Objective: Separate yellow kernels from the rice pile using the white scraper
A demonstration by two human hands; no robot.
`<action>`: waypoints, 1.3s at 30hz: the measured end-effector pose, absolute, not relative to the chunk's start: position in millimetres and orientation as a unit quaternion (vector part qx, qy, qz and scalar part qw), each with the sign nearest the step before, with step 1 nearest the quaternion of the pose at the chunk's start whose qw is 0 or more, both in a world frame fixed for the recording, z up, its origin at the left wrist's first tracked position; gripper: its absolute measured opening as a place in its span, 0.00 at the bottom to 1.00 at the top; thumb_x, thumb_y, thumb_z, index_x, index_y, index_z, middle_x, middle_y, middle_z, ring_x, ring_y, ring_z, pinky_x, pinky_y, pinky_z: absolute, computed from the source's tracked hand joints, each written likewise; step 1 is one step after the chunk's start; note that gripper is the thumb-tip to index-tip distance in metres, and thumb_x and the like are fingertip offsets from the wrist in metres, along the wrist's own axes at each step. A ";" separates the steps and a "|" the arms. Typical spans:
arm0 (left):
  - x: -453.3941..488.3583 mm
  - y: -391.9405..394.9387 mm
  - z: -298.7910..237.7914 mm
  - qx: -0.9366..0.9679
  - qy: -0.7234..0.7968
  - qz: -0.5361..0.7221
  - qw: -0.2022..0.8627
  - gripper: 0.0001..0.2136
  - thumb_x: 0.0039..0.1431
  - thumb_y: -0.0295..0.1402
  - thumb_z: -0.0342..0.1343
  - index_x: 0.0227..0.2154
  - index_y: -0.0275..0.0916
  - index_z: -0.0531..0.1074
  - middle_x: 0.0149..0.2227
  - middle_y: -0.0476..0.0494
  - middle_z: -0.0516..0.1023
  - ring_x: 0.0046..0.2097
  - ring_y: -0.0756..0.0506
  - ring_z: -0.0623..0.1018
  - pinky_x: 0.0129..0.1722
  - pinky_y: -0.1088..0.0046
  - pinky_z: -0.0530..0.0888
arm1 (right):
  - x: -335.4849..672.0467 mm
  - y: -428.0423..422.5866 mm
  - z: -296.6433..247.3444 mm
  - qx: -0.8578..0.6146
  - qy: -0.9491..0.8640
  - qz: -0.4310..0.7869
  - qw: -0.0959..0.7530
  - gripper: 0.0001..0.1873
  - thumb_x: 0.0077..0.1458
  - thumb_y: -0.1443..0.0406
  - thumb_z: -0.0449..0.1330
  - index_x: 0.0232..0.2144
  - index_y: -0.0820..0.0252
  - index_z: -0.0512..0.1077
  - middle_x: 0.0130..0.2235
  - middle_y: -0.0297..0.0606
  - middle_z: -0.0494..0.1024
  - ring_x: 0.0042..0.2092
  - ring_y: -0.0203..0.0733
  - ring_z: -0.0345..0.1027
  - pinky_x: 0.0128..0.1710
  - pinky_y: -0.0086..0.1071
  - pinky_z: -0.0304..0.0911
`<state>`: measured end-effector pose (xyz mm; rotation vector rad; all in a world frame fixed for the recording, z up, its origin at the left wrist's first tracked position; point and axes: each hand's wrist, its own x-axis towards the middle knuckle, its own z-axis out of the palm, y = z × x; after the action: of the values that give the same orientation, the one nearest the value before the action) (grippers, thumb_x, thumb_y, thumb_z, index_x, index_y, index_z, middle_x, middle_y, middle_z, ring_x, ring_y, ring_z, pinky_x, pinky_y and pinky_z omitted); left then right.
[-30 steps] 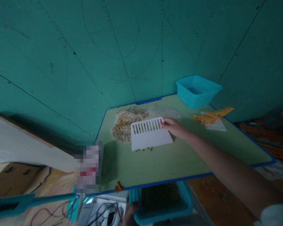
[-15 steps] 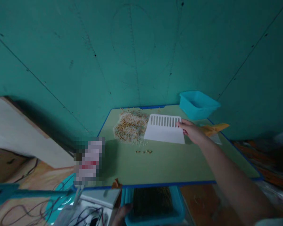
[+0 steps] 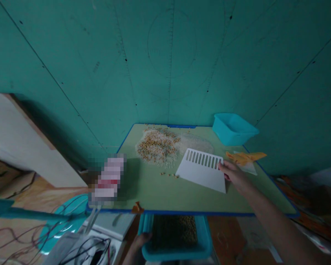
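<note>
My right hand [image 3: 230, 171] grips the upper right corner of a white slotted plastic board [image 3: 201, 175], held tilted low over the pale green table [image 3: 154, 193]. Left of the board spreads a pile of yellow kernels mixed with small whitish grains [image 3: 157, 147]. A thinner patch of whitish grains [image 3: 195, 142] lies behind the board. A few loose kernels [image 3: 168, 175] sit just in front of the pile. Below the table's front edge, my left hand [image 3: 140, 241] holds the left rim of a teal basin [image 3: 206, 235], its fingers partly hidden. Yellowish kernels [image 3: 188, 226] show inside the basin.
A smaller teal tub [image 3: 234, 129] stands at the back right corner, with an orange cloth-like piece [image 3: 244, 158] in front. A green wall [image 3: 165, 73] rises behind. At left are a pixelated pinkish object [image 3: 107, 180], a white box [image 3: 107, 224] and loose cables [image 3: 22, 235].
My right hand has drawn the white board toward me and slightly right, uncovering the patch of whitish grains. More kernels show in the basin, which my left hand still holds. The view has shifted.
</note>
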<state>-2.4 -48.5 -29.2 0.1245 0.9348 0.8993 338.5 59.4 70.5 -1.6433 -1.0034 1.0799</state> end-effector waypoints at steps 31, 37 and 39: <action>-18.0 -51.1 -3.9 0.104 0.406 0.461 0.782 0.16 0.49 0.32 0.54 0.42 0.40 0.75 0.40 0.47 0.82 0.55 0.36 0.68 0.54 0.62 0.64 | 320.2 43.2 65.3 -0.582 -0.458 0.561 0.370 0.21 0.40 0.50 0.62 0.27 0.61 0.68 0.22 0.29 0.64 0.22 0.28 0.53 0.20 0.25 0.44; -15.1 -49.2 1.1 0.092 0.432 0.459 0.771 0.17 0.48 0.31 0.55 0.43 0.40 0.74 0.40 0.48 0.82 0.55 0.36 0.68 0.54 0.61 0.64 | 329.1 55.9 56.8 -0.603 -0.424 0.506 0.448 0.21 0.38 0.49 0.62 0.29 0.59 0.69 0.25 0.31 0.66 0.22 0.29 0.53 0.20 0.25 0.45; -14.0 -50.5 -1.7 0.086 0.439 0.472 0.759 0.17 0.46 0.31 0.56 0.42 0.40 0.75 0.40 0.48 0.82 0.55 0.35 0.68 0.54 0.61 0.64 | 331.4 64.8 53.9 -0.609 -0.409 0.482 0.479 0.22 0.37 0.49 0.63 0.29 0.59 0.68 0.24 0.31 0.65 0.22 0.29 0.52 0.19 0.25 0.44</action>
<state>-14.0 -50.5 -1.7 0.1870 0.9562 1.0289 331.4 64.8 53.9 -1.4859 -0.9993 1.1772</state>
